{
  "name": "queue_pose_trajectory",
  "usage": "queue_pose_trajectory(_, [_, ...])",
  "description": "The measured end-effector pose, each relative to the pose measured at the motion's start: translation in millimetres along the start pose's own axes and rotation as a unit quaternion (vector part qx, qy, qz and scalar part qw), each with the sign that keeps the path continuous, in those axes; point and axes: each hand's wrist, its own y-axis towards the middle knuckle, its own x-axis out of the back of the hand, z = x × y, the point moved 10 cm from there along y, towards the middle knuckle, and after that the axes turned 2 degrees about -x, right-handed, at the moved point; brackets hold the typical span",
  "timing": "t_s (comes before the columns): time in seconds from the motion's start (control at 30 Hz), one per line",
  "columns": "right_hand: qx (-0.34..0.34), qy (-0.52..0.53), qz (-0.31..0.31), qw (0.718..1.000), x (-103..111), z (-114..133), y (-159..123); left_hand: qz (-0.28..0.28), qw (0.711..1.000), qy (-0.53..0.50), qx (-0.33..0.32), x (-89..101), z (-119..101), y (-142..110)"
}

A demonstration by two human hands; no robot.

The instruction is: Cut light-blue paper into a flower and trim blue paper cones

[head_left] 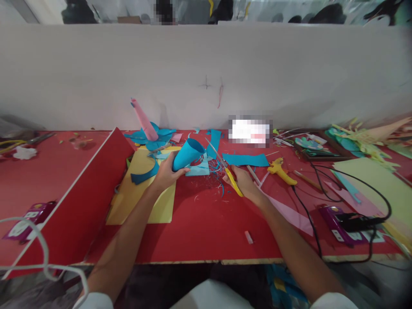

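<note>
My left hand point(167, 174) is closed around the narrow end of a blue paper cone point(188, 153), held above the red table point(206, 223) with its wide mouth pointing up and right. My right hand point(243, 182) grips yellow-handled scissors point(225, 169), whose blades are open and point up-left toward the cone's rim without touching it. Thin blue paper slivers point(214, 182) lie scattered on the table between my two hands. A light blue sheet point(198, 170) lies just under the cone.
A yellow sheet point(144, 193) lies under my left forearm. Blue scraps and a pink cone point(143, 120) sit behind. A blue strip point(246, 160), a yellow glue gun point(281, 170), black cables and purple power strips point(343, 225) are to the right. A red board point(80, 201) slants at left.
</note>
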Motion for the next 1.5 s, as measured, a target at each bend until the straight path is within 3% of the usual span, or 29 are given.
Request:
queue_pose_trajectory(0.23, [-0.004,-0.063,0.040,0.997,-11.8,0.1,0.6,-0.086,0.983,0.143,-0.079,10.7,-11.1,-6.7])
queue_pose_trajectory(0.57, [-0.007,-0.052,0.044,0.998,-9.9,5.4,-2.5,-0.112,0.947,0.259,-0.157,11.2,-27.7,-12.2])
queue_pose_trajectory(0.87, [-0.040,-0.106,0.033,0.993,-5.2,4.2,-2.7,-0.123,0.947,0.265,-0.136,13.7,-21.5,-12.6])
queue_pose_trajectory(1.03, [-0.003,-0.063,0.044,0.997,-10.4,7.9,-3.5,-0.099,0.954,0.255,-0.125,11.7,-22.1,-12.2])
queue_pose_trajectory(1.5, [0.000,-0.039,0.025,0.999,-3.7,9.1,-2.3,-0.097,0.953,0.263,-0.117,11.4,-20.3,-11.5])
